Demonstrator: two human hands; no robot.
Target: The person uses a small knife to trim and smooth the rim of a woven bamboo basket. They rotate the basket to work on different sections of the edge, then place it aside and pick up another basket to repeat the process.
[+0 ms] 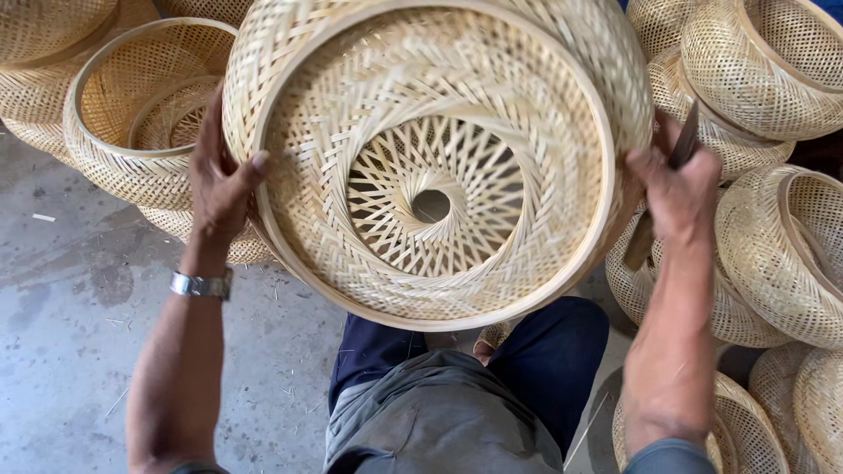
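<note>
Grey concrete floor lies underneath, scattered with thin bamboo splinters. Between both hands sits 1 large woven bamboo basket, its open mouth tilted toward the camera, its central axis running away from the person. Left hand closes its fingers on the left rim, thumb hooked inside. Right hand presses against the right rim while its fingers are clamped on a dark-handled tool. Neither hand is nearer. Similar finished baskets pile up around, above the person's dark-trousered knees.
</note>
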